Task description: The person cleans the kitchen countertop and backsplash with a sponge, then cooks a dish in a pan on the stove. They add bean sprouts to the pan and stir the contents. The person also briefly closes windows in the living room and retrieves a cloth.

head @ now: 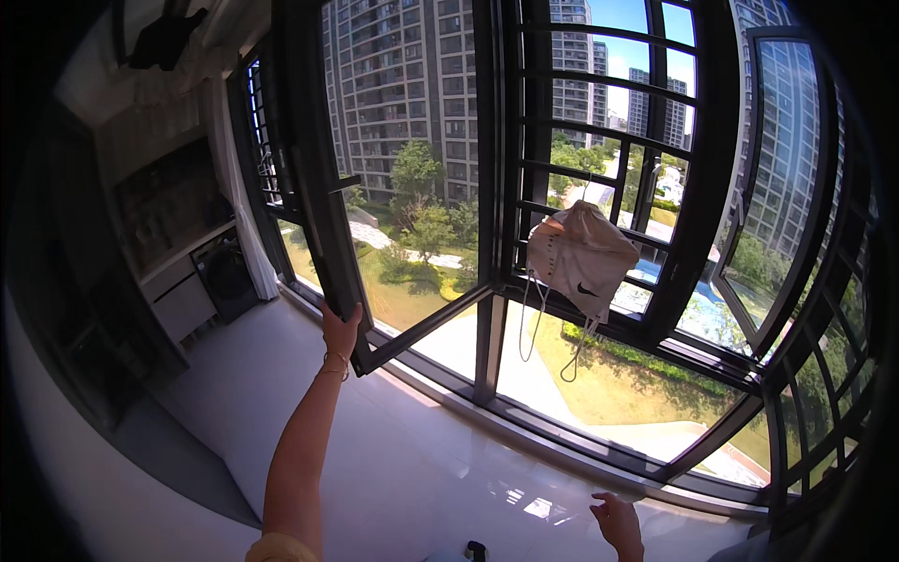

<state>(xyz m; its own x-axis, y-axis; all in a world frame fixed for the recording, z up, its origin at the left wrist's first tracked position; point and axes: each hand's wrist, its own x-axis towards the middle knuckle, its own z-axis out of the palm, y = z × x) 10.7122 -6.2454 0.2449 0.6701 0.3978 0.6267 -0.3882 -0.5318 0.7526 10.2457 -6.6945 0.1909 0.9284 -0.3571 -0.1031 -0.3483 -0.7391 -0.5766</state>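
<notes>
My left hand (340, 331) grips the lower free edge of a dark-framed glass window sash (428, 323) that stands swung inward. The fingers wrap around the upright of the frame near its bottom corner. A small dark lever handle (344, 184) projects from the sash above that hand. My right hand (619, 523) is low at the right, above the floor, with loosely bent fingers and nothing visible in it. A pale drawstring bag (586, 260) with a Nike swoosh hangs at the barred window opening, right of the sash, its cords dangling.
Another window sash (748, 281) stands swung out at the right. Dark bars (604, 77) cross the opening. A front-loading washing machine (228, 274) and a white curtain (246, 225) are at the far left. A small black object (476, 550) shows at the bottom edge, above the glossy floor (407, 478).
</notes>
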